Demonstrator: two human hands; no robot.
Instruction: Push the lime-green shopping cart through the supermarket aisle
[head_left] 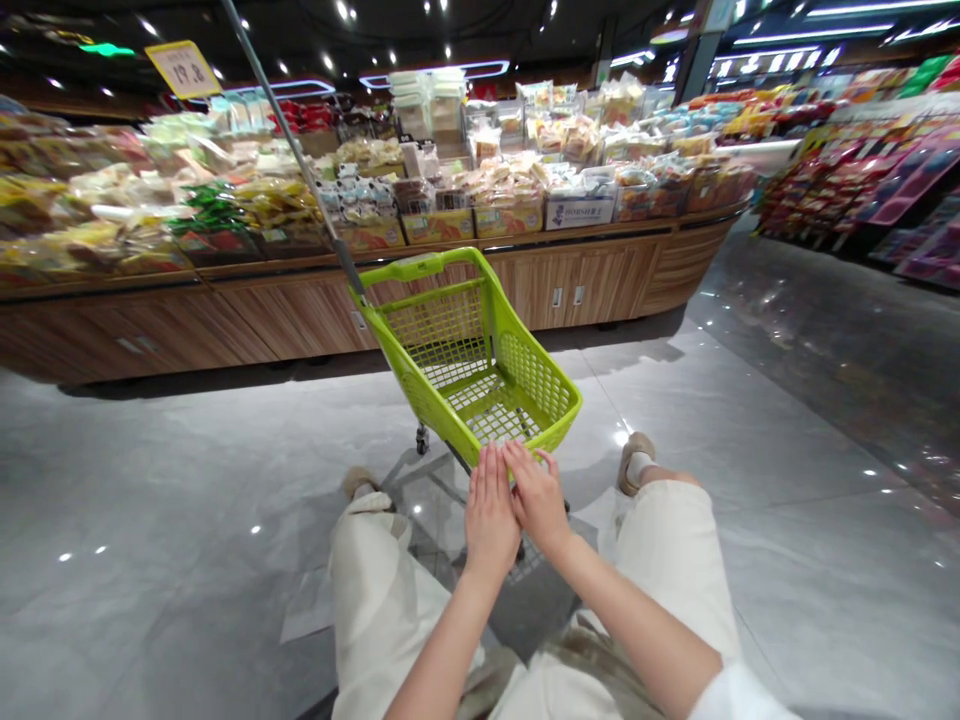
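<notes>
A lime-green wheeled shopping basket stands on the grey floor just ahead of my feet, with nothing in it and its long metal pull handle slanting up to the left. My left hand and my right hand are pressed side by side in front of the basket's near rim, fingers straight and held together, pointing forward. Neither hand holds anything. My legs in cream trousers spread to either side below them.
A long curved wooden display counter piled with packaged snacks runs across the back. A yellow price sign hangs at upper left. More shelves of bright packets line the right aisle. Glossy grey floor tiles spread around.
</notes>
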